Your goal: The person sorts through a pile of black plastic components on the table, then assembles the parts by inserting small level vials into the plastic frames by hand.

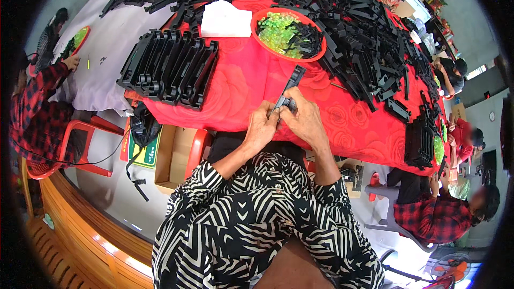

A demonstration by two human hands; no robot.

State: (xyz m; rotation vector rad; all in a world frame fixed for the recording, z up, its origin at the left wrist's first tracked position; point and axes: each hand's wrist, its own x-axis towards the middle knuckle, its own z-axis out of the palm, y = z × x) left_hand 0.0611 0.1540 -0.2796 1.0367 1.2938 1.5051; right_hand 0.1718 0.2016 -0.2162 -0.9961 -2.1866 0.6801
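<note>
- Black plastic strip (287, 90), just below the red bowl (289, 33), over the red surface (241, 85).
- Left hand (261, 127) and right hand (305, 118): fingers closed on its near end.
- Likely light, stiff, narrow; best pinched near the end being worked.

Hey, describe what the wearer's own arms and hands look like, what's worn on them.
Both forearms are bare below short sleeves of a black-and-white zebra-striped top. The left hand and right hand wear no gloves; no ring, watch or bracelet is clearly visible at this size.
</note>
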